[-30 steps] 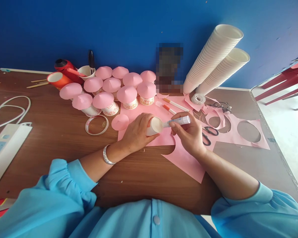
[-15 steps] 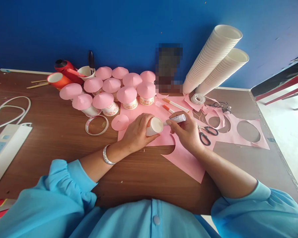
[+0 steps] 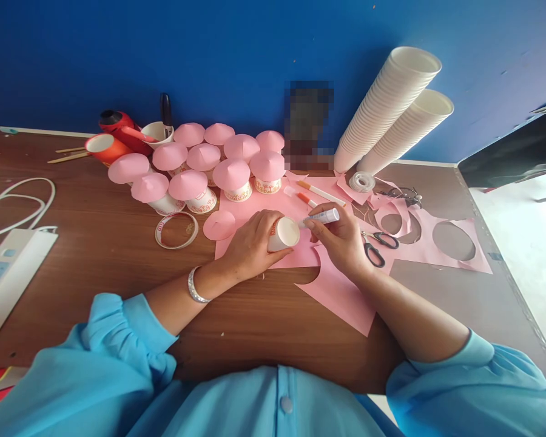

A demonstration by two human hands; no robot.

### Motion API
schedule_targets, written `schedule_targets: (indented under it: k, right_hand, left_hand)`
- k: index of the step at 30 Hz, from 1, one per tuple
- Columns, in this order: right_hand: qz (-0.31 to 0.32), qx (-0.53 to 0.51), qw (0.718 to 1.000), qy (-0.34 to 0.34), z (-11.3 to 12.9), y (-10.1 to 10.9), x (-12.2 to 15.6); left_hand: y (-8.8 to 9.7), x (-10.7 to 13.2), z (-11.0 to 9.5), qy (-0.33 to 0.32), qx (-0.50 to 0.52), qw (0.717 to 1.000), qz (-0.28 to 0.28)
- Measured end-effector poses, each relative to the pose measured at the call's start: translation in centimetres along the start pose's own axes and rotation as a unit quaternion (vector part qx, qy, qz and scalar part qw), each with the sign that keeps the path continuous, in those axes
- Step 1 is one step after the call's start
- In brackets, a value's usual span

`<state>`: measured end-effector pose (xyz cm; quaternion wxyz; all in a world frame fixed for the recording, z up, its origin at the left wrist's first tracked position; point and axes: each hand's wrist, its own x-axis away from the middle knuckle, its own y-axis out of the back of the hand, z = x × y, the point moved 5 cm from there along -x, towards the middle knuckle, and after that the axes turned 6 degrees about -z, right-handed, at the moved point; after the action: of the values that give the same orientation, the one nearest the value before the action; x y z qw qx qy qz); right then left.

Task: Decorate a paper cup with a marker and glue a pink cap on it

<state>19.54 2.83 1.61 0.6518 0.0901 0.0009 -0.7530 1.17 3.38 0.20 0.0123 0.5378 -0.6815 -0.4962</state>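
My left hand (image 3: 250,246) is wrapped round a small paper cup (image 3: 283,233) lying on its side, its white bottom turned to the right. My right hand (image 3: 343,243) grips a white glue stick (image 3: 321,216) whose tip touches the edge of the cup's bottom. Both hands hover over pink paper sheets (image 3: 341,291) on the brown table. A loose pink paper cone (image 3: 219,225) lies just left of my left hand.
Several cups capped with pink cones (image 3: 204,167) stand behind. Two leaning stacks of white cups (image 3: 391,109) rest against the blue wall. Scissors (image 3: 375,246), markers (image 3: 321,193), a tape roll (image 3: 363,181), a cut ring (image 3: 177,229) and a power strip (image 3: 9,273) lie around.
The glue stick has shifted slightly left and up along the cup's bottom, with my right hand drawn closer to the cup. The left hand stays put.
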Motion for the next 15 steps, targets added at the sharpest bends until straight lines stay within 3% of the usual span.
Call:
schedule_targets:
  k: [9,15]
  right_hand:
    - [-0.011,-0.061,0.998,0.017,0.0,0.7,-0.2]
    - [-0.022,-0.03,0.998,0.059,1.0,0.6,1.2]
  left_hand:
    - [0.1,0.2,-0.4,-0.022,0.057,0.998,0.017]
    - [0.8,0.0,0.7,0.003,-0.027,0.998,-0.052]
